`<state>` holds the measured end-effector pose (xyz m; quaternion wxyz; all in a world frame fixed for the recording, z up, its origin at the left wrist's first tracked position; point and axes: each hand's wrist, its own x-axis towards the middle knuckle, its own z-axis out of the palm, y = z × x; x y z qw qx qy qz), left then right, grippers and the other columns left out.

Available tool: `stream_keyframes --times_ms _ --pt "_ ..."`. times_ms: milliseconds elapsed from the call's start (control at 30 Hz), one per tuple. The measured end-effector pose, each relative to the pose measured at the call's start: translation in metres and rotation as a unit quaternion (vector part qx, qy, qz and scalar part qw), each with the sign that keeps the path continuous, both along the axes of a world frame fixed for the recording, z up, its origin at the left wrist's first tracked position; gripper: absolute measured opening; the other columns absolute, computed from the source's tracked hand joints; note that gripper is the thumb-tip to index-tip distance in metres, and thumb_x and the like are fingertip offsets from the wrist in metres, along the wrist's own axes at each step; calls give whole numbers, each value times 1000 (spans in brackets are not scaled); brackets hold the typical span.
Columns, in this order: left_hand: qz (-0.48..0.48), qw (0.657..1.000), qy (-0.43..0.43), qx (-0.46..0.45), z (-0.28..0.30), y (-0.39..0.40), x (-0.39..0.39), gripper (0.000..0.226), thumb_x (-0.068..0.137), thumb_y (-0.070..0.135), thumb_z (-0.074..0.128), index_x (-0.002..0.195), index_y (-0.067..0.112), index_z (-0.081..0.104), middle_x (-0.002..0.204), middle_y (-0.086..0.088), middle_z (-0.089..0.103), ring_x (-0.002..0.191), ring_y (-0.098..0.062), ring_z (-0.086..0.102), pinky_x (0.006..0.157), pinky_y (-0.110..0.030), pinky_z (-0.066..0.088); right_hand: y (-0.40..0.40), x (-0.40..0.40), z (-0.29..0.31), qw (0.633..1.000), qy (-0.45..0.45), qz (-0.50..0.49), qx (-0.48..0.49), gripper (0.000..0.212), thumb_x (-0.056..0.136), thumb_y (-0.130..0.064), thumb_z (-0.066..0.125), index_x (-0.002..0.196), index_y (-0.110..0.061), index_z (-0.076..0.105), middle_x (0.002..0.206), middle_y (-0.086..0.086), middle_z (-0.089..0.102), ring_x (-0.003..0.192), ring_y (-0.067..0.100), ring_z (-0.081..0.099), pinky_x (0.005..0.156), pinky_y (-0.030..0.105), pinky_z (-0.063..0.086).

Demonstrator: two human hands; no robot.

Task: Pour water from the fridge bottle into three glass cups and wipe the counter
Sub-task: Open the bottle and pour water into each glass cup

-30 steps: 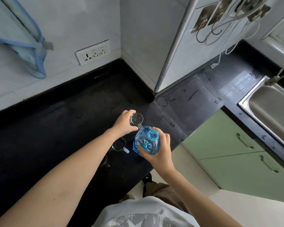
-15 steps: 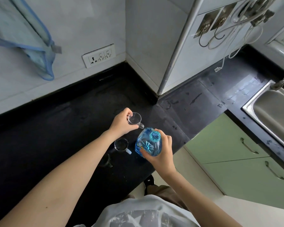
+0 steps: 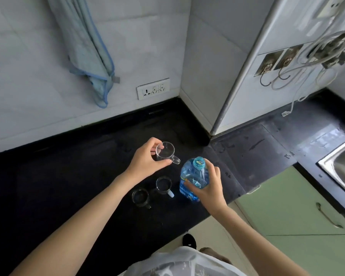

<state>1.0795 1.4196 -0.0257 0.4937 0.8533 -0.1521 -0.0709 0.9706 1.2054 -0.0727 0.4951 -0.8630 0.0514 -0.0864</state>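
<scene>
head view, one entry per item.
- desk (image 3: 58, 176): black, l-shaped, runs along the tiled wall.
- left hand (image 3: 145, 162): fingers and thumb curled round a glass cup (image 3: 164, 151), held just above the desk, handle pointing to 4 o'clock; whether it holds water cannot be told.
- right hand (image 3: 209, 186): grips a blue bottle (image 3: 193, 176) by its shoulder, at 4 o'clock from the held cup; bottle roughly upright, blue neck ring on top.
- second cup (image 3: 163, 184): stands on the desk, just beside the bottle at its 9 o'clock.
- third cup (image 3: 140, 197): on the desk at 8 o'clock from the second, close by.
- cloth (image 3: 88, 56): pale blue, hangs on the wall at 11 o'clock from the cups.
- socket (image 3: 153, 89): on the wall, at 12 o'clock from the cups.
- sink (image 3: 339, 168): steel, at 3 o'clock.
- green cabinet (image 3: 287, 206): below the sink.
</scene>
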Motion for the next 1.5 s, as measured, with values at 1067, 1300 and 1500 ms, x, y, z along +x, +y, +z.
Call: stream_keyframes --times_ms 1067,1300,1500 --pt "32 986 -94 -136 197 28 -52 42 69 40 78 104 25 61 102 3 68 101 -15 66 90 -20 50 16 142 283 770 -467 236 -364 52 89 -34 62 135 -20 44 121 30 46 112 44 48 88 53 49" --pt "34 984 -98 -143 204 29 -54 43 68 42 78 106 27 61 103 3 69 101 -14 66 92 -22 50 14 146 301 725 -494 236 -417 55 88 -28 69 136 -22 42 123 22 38 112 43 44 91 52 46" --pt "34 985 -94 -139 206 29 -56 43 68 43 78 106 32 61 104 5 68 104 -14 65 95 -26 51 14 147 309 705 -513 239 -426 57 87 -26 71 135 -23 42 124 16 33 116 41 42 96 54 45"
